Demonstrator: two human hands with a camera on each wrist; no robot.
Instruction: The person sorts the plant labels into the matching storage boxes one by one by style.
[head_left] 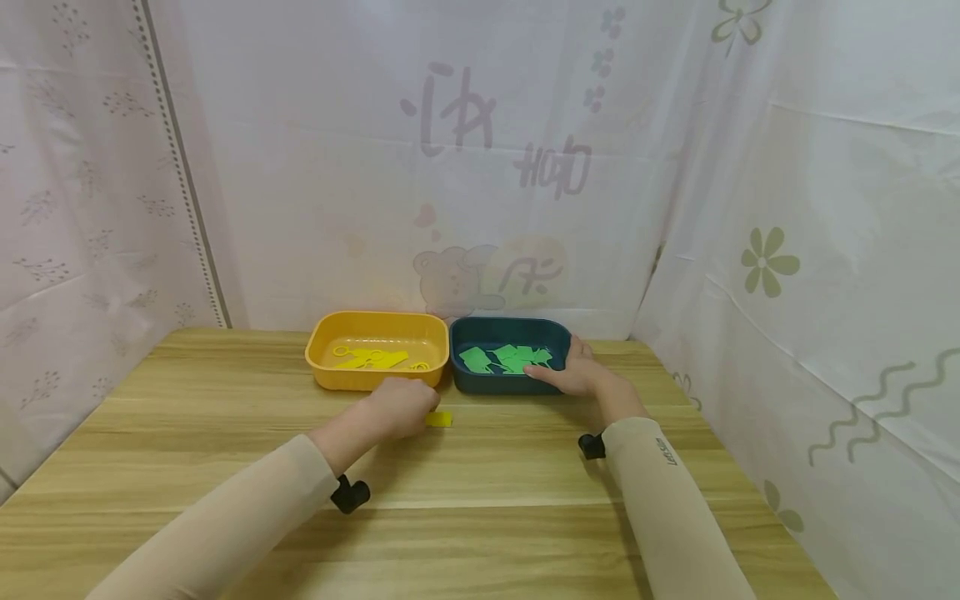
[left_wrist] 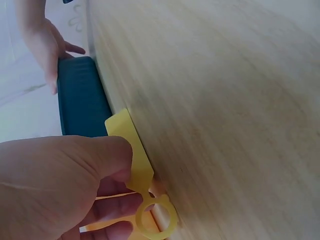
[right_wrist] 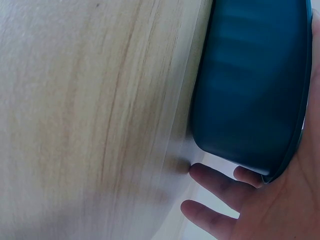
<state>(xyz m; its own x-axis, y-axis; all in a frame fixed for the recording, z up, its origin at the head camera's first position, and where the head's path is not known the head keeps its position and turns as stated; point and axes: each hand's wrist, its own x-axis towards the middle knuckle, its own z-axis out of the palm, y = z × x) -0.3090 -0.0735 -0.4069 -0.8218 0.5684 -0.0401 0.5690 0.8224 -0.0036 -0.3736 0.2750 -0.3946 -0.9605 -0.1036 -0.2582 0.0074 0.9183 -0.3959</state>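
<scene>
My left hand (head_left: 401, 407) is just in front of the yellow bin (head_left: 378, 381). It pinches a flat yellow plastic tag (left_wrist: 131, 145) with a ring at one end, held low over the table. Several yellow tags (head_left: 371, 358) lie in the yellow bin. At the right end of the dark teal bin (head_left: 510, 383), my right hand (head_left: 585, 375) holds the rim, thumb over the front edge and fingers around the far corner. Green tags (head_left: 517, 358) lie inside that bin. In the right wrist view, two fingers (right_wrist: 220, 187) extend past the bin's end.
Both bins stand side by side at the back of the wooden table (head_left: 480, 500). A printed white curtain (head_left: 337, 167) hangs close behind them, with more curtain along both sides. Each wrist wears a black device (head_left: 351, 494).
</scene>
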